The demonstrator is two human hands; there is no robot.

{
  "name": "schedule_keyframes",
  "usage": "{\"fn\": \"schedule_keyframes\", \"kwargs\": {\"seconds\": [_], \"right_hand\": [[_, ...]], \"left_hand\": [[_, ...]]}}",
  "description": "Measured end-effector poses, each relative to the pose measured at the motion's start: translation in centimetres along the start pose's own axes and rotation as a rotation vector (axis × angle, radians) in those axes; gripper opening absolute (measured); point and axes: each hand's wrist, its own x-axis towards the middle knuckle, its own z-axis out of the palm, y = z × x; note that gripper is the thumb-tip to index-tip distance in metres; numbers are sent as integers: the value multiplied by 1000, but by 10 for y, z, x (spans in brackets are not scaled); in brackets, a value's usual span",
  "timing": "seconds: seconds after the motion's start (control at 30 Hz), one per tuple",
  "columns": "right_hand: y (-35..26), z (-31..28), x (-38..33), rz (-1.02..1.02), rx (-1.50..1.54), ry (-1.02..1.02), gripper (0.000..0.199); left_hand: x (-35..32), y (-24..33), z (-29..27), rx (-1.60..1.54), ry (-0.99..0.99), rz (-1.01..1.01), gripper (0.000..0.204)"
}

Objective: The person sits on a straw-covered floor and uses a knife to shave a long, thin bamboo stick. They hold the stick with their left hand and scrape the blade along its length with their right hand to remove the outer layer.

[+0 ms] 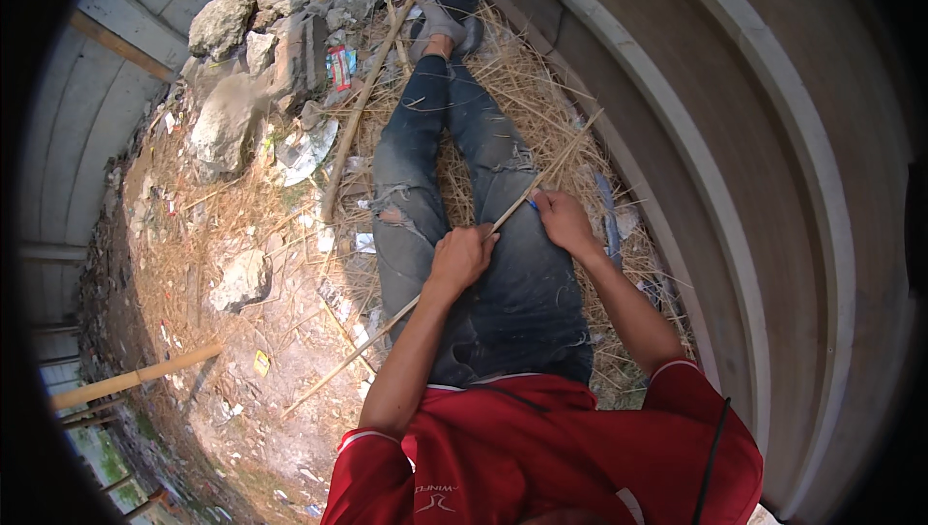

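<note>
I sit on straw with my legs in torn blue jeans [435, 138] stretched out ahead. A long thin bamboo strip [338, 366] lies slanted across my lap, from the ground at lower left up to the right. My left hand [462, 256] is closed around the strip over my left thigh. My right hand [563, 219] grips it further up, with a small blue-handled tool [533, 202] at the fingers. Whether the tool touches the strip is unclear.
Rubble stones [224, 119] and litter lie to the left. A thicker bamboo pole [358, 114] runs beside my left leg, another pole [135, 378] at lower left. A stepped concrete wall [696, 138] curves along the right. Straw [541, 109] covers the ground under my legs.
</note>
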Motion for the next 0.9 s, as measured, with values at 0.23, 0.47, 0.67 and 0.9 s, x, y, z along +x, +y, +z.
{"fn": "schedule_keyframes", "kwargs": {"seconds": [0.23, 0.47, 0.67, 0.9], "right_hand": [[-36, 5, -16, -44, -222, 30, 46], [-25, -5, -10, -25, -98, -54, 47], [-29, 1, -15, 43, -34, -19, 48], [-34, -3, -20, -76, -122, -67, 47]], "left_hand": [[9, 7, 8, -17, 18, -60, 25], [-16, 10, -7, 97, 75, 2, 29], [-64, -21, -29, 124, 11, 54, 29], [-46, -23, -2, 121, 75, 113, 25]]}}
